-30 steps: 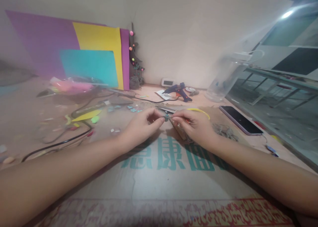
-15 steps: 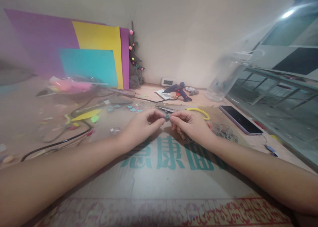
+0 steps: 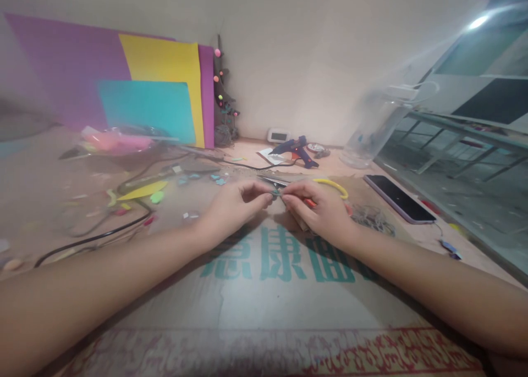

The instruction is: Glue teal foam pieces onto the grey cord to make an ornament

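Both my hands meet over the middle of the work board, fingertips close together. Between them is a small grey-green piece (image 3: 276, 191), too small and blurred to name. My left hand (image 3: 237, 208) pinches its left side with thumb and forefinger. From the other side, my right hand (image 3: 325, 209) pinches it too, its lower fingers curled under. Just behind the fingertips lie scissors (image 3: 336, 186) with yellow handles, partly hidden by my right hand. A tangle of grey string (image 3: 373, 220) rests beside my right wrist.
A dark blue glue gun (image 3: 295, 148) stands at the back near a small white display (image 3: 279, 136). On the right lie a phone (image 3: 399, 199) and a clear plastic container (image 3: 369, 135). Scraps and a black cable (image 3: 99, 236) are at left, before coloured sheets (image 3: 160, 80).
My fingers have shifted slightly around the small piece, which shows at a different angle. An orange-red part now shows by my right fingers. My arms stay nearly in place.
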A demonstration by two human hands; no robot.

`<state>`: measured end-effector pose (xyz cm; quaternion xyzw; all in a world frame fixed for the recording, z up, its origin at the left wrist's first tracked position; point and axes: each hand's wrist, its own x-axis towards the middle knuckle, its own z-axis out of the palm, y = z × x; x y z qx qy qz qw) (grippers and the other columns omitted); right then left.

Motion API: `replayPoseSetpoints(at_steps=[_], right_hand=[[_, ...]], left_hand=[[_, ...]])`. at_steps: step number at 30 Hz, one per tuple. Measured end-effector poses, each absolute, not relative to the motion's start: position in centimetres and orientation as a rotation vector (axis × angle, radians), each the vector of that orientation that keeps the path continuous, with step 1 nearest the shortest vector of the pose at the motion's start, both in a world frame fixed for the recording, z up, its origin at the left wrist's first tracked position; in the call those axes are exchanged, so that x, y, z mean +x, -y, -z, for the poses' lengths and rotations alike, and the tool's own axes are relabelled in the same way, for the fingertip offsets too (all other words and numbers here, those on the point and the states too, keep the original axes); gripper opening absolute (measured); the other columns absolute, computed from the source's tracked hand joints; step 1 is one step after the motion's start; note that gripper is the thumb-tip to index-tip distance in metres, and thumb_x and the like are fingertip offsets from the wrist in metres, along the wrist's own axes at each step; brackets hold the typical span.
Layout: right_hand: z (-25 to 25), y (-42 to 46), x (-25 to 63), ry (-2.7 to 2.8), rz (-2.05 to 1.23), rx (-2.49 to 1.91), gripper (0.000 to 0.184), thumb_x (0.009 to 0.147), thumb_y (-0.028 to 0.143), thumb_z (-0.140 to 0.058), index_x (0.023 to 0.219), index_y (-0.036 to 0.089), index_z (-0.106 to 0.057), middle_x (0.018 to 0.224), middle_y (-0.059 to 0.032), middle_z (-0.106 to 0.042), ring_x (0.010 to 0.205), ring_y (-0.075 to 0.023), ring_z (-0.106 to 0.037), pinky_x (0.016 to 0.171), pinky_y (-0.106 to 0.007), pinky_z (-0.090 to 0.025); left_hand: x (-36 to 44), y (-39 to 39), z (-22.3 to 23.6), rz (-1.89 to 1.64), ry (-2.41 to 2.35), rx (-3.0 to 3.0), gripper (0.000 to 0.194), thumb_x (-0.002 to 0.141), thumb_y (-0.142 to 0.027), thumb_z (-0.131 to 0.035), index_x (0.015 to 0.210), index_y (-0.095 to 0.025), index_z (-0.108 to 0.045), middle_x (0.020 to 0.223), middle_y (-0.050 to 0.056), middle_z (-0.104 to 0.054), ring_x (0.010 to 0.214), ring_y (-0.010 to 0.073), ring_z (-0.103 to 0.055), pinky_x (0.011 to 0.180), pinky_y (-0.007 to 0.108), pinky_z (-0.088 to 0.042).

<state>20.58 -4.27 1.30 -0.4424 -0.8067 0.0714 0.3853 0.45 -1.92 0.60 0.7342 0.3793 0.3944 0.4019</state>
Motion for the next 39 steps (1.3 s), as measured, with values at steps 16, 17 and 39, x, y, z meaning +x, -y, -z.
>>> replayPoseSetpoints(at_steps=[16, 17, 39], right_hand=[[-1.58, 4.54, 20.2, 2.102, -0.251, -1.182, 0.024, 0.091, 0.03, -0.054, 0.072, 0.018, -0.064, 0.061, 0.001, -0.064, 0.053, -0.01, -0.053, 0.053, -0.022, -0.04], [-1.61, 4.59, 20.15, 2.086, -0.272, -1.192, 0.024, 0.091, 0.031, -0.054, 0.072, 0.018, -0.063, 0.061, 0.0009, -0.064, 0.053, -0.0103, -0.053, 0.054, -0.022, -0.04], [-1.19, 4.18, 20.39, 2.123, -0.116, -1.153, 0.018, 0.089, 0.026, -0.057, 0.085, 0.019, -0.072, 0.07, -0.0004, -0.072, 0.061, -0.0125, -0.062, 0.06, -0.023, -0.045]], left_hand=[[0.49, 2.35, -0.59, -0.988, -0.951, 1.981, 0.019, 0.086, -0.03, -0.057, 0.091, -0.019, -0.072, 0.089, 0.002, -0.074, 0.082, 0.0174, -0.066, 0.077, 0.027, -0.051], [0.49, 2.35, -0.6, -0.984, -0.945, 1.974, 0.019, 0.086, -0.03, -0.057, 0.091, -0.019, -0.071, 0.088, 0.002, -0.074, 0.082, 0.0174, -0.066, 0.076, 0.027, -0.051], [0.36, 1.89, -0.26, -0.887, -0.894, 1.806, 0.021, 0.086, -0.035, -0.059, 0.087, -0.018, -0.071, 0.083, 0.002, -0.073, 0.071, 0.0138, -0.063, 0.065, 0.024, -0.048]])
